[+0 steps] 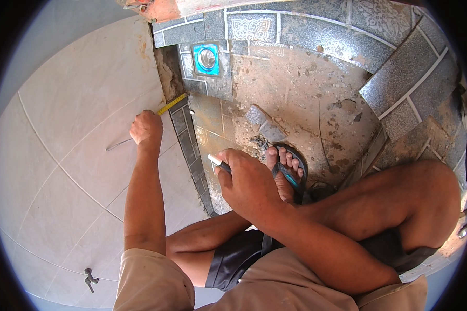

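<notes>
Yellow measuring tape [171, 104] gripped tight in the curled fingers of the left hand [146, 128], reaching onto the far end of the grey tile strip [188, 140]; white-tipped, marker-like tool [214, 159] pinched in the right hand's bent fingers [233, 159]; beyond, broken tile [266, 124], blue-framed drain [206, 59].

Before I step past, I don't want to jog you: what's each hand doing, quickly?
Left hand: closed, holding a yellow measuring tape.
Right hand: closed, holding a white-tipped, black pen-like tool.
</notes>
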### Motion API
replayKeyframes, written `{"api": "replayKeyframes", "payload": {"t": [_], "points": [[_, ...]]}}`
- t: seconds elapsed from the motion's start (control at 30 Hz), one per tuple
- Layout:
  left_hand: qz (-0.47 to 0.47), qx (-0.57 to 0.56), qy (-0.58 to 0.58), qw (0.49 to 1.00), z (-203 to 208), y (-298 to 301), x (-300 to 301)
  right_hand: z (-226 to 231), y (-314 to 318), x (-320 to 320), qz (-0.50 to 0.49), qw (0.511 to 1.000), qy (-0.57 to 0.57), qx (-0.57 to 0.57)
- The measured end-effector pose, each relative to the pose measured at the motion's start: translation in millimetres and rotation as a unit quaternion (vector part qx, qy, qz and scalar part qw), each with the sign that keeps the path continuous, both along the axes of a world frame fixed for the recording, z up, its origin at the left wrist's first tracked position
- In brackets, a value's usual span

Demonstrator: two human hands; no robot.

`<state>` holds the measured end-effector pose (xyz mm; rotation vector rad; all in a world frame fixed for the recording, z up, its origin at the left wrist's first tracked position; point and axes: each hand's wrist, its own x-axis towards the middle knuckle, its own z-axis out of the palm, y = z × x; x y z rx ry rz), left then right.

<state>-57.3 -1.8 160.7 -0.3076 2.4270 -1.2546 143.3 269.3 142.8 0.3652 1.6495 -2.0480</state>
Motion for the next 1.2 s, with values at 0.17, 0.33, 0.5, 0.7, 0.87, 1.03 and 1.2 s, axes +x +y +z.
{"api": "replayKeyframes", "payload": {"t": [0.17, 0.33, 0.5, 0.7, 0.87, 1.03, 1.2], "points": [[-0.004, 0.005, -0.002, 1.000, 1, 0, 1, 0, 1, 0, 0.002, 1.000, -0.001, -0.006], [0.002, 0.004, 0.003, 1.000, 0, 0, 1, 0, 1, 0, -0.005, 1.000, 0.003, -0.004], [0.009, 0.022, 0.000, 1.000, 4, 1, 0, -1, -1, 1, -0.001, 1.000, 0.002, -0.003], [0.025, 0.104, 0.027, 0.994, 10, -15, 0, 1, 1, -4, -0.013, 1.000, 0.011, 0.013], [0.113, 0.309, 0.023, 0.944, 36, -10, 15, -1, 14, -17, 0.020, 0.999, -0.015, -0.025], [0.245, 0.500, 0.004, 0.831, 83, 45, 77, -7, 2, -30, -0.194, 0.980, 0.002, 0.051], [0.248, 0.589, -0.089, 0.764, 114, 91, 118, -15, 15, -37, -0.204, 0.959, -0.164, -0.105]]}}
